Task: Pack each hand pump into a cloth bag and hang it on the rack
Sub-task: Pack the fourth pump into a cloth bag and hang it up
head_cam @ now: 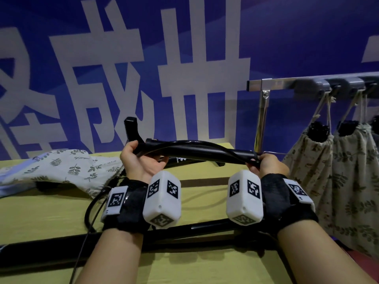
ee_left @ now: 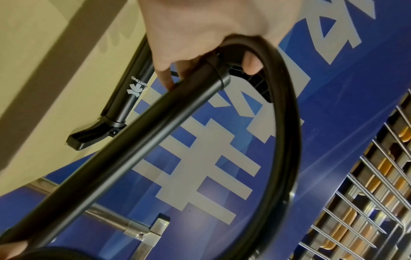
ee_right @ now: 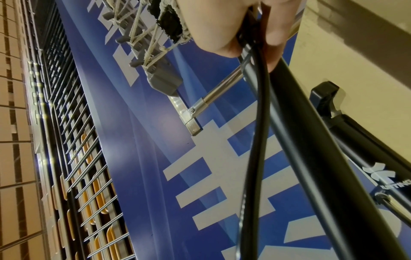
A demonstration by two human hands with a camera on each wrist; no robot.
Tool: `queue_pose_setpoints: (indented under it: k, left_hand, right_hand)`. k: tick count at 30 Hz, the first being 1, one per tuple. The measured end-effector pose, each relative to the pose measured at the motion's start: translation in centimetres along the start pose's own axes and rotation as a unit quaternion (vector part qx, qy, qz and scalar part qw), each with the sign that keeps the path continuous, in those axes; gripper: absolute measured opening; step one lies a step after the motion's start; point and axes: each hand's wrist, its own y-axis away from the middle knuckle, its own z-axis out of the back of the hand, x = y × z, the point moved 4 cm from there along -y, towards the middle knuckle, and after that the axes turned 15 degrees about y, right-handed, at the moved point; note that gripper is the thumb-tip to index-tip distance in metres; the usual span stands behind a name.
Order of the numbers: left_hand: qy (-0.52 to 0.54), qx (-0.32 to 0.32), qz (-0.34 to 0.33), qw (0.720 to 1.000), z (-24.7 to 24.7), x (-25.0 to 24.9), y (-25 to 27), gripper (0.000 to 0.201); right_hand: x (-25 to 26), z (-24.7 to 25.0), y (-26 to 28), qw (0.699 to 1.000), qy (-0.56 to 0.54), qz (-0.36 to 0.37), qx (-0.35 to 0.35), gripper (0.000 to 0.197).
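**Pump held at both ends above counter, not yet bagged**

Left hand (head_cam: 141, 160) curls round the foot end of the hand pump (head_cam: 196, 150); right hand (head_cam: 266, 163) pinches the other end with the hose (ee_left: 286, 123) gathered in. Both grips narrow, holding the pump.

Risk: the hose bows out in a loose arc; judged likely to spring free or snag the bag mouth if the right grip slackens.

Empty cloth bag (head_cam: 61, 171) lies left on the yellow-green counter (head_cam: 41, 212). Further pumps on the counter. Filled bags (head_cam: 311, 160) hang on the rack (head_cam: 287, 82). Blue lettered wall (head_cam: 287, 37) behind.
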Motion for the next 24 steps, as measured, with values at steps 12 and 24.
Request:
queue_pose_setpoints:
  k: [12,24]
  left_hand:
    - [-0.012,0.022,0.026,0.999,0.2,0.6,-0.7,0.018]
    - [-0.096,0.048,0.080,0.991,0.1,1.4,-0.3,0.012]
  right_hand:
    - [-0.6,0.1,-0.7,0.999,0.054,0.000,0.000,0.029]
    - [2.3,-0.4,3.0,0.900,0.396,0.172,-0.056,0.033]
